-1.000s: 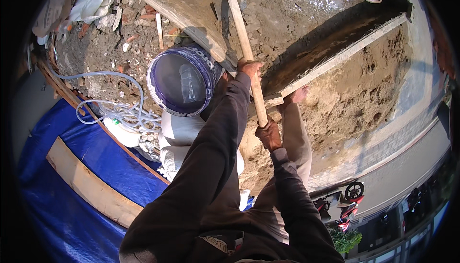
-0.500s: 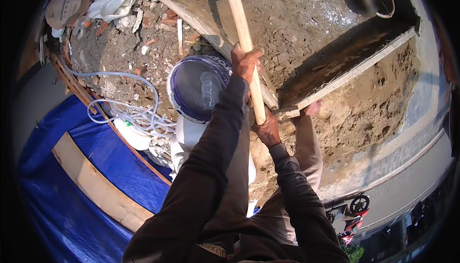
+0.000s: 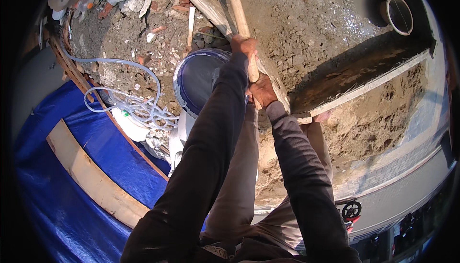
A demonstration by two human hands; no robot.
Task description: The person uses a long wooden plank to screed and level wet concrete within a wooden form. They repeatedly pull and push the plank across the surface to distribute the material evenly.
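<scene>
My left hand is wrapped round a long wooden tool handle, its arm crossing over the bucket's near side. Closer to me, my right hand grips the same handle near its lower end. The handle slants up and away to the top edge of the picture, where I cannot make out the working end. Just left of my hands stands a round bucket with a whitish, splashed rim and dark blue inside; my left sleeve hides part of it.
A timber board runs beyond the bucket; a plank edge borders the wet, greyish mix at right. A dark pail tilts at far right. Left lie rubble, a coiled clear hose and a blue tarp with a board.
Both hands have moved away from me with the handle, the right hand farther, so they are closer together. The dark pail at far right shows tilted more toward me.
</scene>
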